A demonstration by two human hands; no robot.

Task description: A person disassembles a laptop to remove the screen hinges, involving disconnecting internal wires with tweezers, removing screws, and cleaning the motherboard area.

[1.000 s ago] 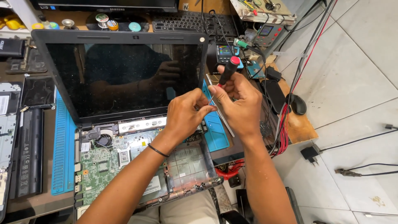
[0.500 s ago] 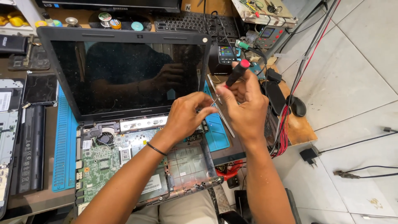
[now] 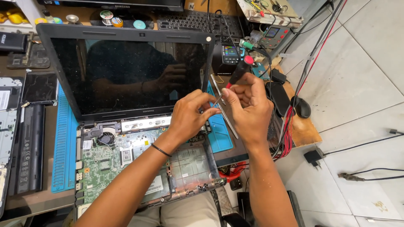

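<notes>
An opened laptop stands on the bench with its dark screen (image 3: 126, 71) upright and its green motherboard (image 3: 109, 162) bare in the base. My right hand (image 3: 250, 109) grips a screwdriver (image 3: 237, 73) with a black handle and red cap, its tip pointing down-left. My left hand (image 3: 191, 115) pinches the screwdriver's metal tip just right of the screen's lower right corner. A thin metal strip (image 3: 225, 111) lies slanted on the mat under my hands. A black band circles my left wrist.
A blue work mat (image 3: 65, 147) lies under the laptop. A long black battery (image 3: 31, 147) and removed parts rest at the left. A small meter with a lit display (image 3: 229, 52), a keyboard (image 3: 191, 21), cables and a black mouse (image 3: 302, 107) crowd the right. Tiled floor lies beyond.
The screwdriver has tilted, its red-capped handle rising up and to the right. My left hand's fingers have closed onto its tip. Both hands stay near the screen's right corner.
</notes>
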